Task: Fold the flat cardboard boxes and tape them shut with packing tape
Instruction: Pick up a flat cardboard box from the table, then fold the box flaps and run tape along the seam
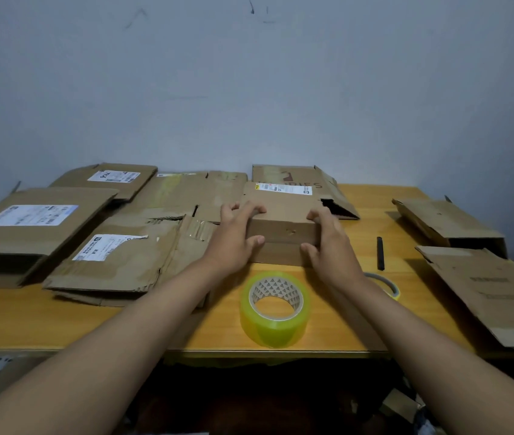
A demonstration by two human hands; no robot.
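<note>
While both hands clamp it, my small brown folded cardboard box [282,219] sits mid-counter: left hand [237,233] and right hand [328,243] curl over opposite ends, probably holding flaps shut. Yellowish clear packing tape roll [275,309] waits just in front.

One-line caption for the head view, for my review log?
Both hands, left and right, grip a small folded cardboard box on the wooden table, tape roll in front.

box [284,215] sits mid-table [328,328], tape roll [275,309] before it, flattened boxes [114,262] to its left.
</note>
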